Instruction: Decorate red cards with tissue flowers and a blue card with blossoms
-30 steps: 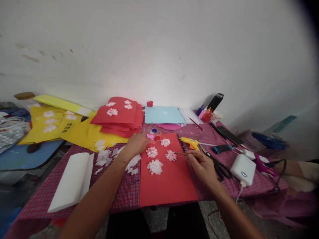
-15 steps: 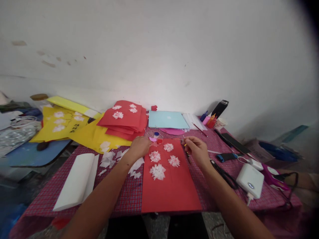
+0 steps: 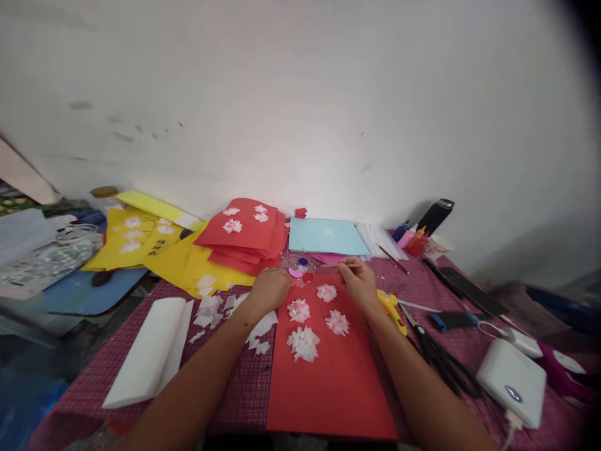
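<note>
My left hand (image 3: 271,289) is closed at the near left edge of a small clear paint palette (image 3: 300,273) with pink, red and blue wells. Its fingertips are partly hidden. A thin pale stick (image 3: 332,265) is pinched in my right hand (image 3: 359,282), pointing left toward the palette. Between my forearms lies a long red sheet of paper (image 3: 331,388) with several tissue-paper flowers on it. The nearest flower (image 3: 303,344) is almost all white, while the upper left flower (image 3: 298,310) carries pink tints.
White paper scraps (image 3: 207,311) and a folded white sheet (image 3: 145,351) lie left. Red cards (image 3: 244,228) are stacked behind, beside yellow sheets (image 3: 181,263). To the right are a yellow glue gun (image 3: 392,310), black scissors (image 3: 444,357), paint bottles (image 3: 416,241) and a white power bank (image 3: 511,379).
My right hand with the stick has moved slightly left, closer to the palette. The view has shifted, so the glue gun and scissors now show more beside my right forearm.
</note>
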Demonstrator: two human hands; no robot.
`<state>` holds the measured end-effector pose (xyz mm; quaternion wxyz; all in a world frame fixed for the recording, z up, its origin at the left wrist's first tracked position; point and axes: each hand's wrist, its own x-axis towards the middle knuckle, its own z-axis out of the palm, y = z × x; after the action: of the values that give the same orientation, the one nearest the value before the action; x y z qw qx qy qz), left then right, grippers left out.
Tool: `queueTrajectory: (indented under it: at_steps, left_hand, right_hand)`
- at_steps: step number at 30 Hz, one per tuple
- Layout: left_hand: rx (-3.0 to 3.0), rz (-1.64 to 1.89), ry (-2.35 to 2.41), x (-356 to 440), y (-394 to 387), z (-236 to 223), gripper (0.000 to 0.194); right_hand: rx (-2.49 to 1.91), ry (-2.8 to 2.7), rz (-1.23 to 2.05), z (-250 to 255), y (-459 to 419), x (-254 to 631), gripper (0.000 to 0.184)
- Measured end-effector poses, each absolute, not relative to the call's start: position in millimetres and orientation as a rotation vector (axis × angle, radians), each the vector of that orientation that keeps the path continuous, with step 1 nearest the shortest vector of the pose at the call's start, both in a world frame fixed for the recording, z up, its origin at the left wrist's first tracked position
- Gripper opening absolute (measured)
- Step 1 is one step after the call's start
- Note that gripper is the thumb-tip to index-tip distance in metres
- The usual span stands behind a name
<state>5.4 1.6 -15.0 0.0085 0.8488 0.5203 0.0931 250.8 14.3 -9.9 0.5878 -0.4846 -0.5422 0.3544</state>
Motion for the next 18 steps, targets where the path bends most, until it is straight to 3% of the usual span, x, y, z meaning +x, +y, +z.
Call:
queueTrajectory:
  at_steps: [9,18]
  left_hand:
    - [2.652,0.355,1.623,3.6,2.3,-14.4,0.027]
    - [2.637,0.409,1.606,4.1,0.3,-9.2,0.029]
  right_hand:
    - [-1.150,-1.269,0.919,-15.7,15.3,257.3,0.033]
    - [-1.120,-1.180,0.877,-13.0,14.8,260.1,0.023]
